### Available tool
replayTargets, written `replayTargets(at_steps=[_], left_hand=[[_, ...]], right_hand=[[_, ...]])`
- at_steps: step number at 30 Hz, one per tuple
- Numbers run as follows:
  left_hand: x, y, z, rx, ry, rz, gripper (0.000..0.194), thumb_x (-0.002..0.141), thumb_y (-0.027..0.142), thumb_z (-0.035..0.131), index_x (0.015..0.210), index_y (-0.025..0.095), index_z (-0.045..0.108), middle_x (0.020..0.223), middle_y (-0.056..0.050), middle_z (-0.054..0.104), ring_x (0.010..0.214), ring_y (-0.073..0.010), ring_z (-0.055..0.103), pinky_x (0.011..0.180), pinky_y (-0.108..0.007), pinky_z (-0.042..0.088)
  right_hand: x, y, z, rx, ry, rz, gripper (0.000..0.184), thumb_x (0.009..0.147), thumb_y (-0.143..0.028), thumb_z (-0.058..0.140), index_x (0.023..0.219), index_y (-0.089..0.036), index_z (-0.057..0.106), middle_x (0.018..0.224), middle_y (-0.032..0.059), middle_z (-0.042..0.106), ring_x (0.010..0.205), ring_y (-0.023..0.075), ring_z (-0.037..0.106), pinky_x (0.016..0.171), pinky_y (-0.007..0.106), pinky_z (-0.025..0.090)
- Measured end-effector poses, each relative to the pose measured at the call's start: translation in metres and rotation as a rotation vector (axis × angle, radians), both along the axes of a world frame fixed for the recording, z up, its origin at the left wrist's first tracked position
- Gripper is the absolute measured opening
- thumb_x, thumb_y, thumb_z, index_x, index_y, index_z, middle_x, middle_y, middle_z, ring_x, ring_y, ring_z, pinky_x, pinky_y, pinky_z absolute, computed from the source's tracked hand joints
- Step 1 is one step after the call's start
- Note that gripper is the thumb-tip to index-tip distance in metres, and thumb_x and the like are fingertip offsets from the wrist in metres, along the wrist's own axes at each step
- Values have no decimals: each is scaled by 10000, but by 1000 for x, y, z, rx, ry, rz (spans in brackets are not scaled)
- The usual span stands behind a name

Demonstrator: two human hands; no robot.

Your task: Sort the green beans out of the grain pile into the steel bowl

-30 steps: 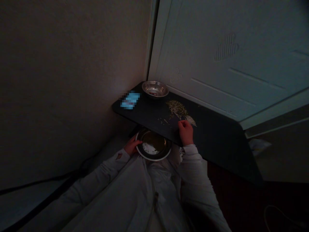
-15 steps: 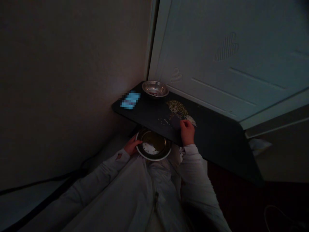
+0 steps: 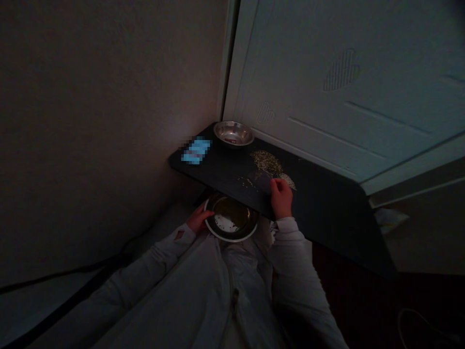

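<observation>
My left hand (image 3: 198, 218) grips the rim of a metal bowl (image 3: 232, 238) below the table's near edge, the thumb over the rim. Inside the bowl lies a dark greenish layer of small grains or beans. My right hand (image 3: 281, 198) is over the dark table, pinching a thin, dark, card-like piece (image 3: 266, 181) low at the tabletop. Beyond that piece spreads a pile of greenish mixed grains (image 3: 267, 162). A smaller pile of white grains (image 3: 288, 181) lies just past my right fingers. Some loose grains (image 3: 247, 183) are scattered left of the card-like piece.
A second metal bowl (image 3: 233, 133) stands at the back corner of the table (image 3: 327, 208). Left of it lies a bright, blurred-out phone-like thing (image 3: 196, 150). A wall rises at the left, and a white panel with heart patterns (image 3: 341, 70) borders the back.
The card-like piece in my right hand has shifted slightly and looks flatter to the table. The scattered grains beside it look a little closer together. My left hand and its bowl stay put.
</observation>
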State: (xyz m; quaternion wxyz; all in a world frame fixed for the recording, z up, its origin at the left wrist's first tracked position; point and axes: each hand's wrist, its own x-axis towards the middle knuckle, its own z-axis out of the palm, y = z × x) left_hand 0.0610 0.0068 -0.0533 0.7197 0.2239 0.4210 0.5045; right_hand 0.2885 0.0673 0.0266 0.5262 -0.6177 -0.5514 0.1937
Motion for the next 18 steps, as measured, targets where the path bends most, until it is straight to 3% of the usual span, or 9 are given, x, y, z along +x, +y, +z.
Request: replayTargets(at_steps=[11, 18], left_hand=[[1, 0, 2, -3, 15, 6, 562, 517, 123, 594, 1064, 162, 468, 759, -33, 640, 712, -208, 589, 643, -307, 447], [0, 1, 0, -18, 27, -8, 571, 524, 124, 587, 1077, 175, 454, 821, -38, 634, 746, -212, 585, 643, -305, 453]], right_hand=[[-3, 6, -5, -7, -14, 48, 242, 663, -374, 441, 714, -154, 528, 654, 11, 537, 601, 113, 470, 598, 244, 366], [-3, 5, -3, -3, -41, -26, 262, 676, -379, 422, 735, -149, 532, 642, 14, 534, 581, 111, 464, 577, 241, 358]])
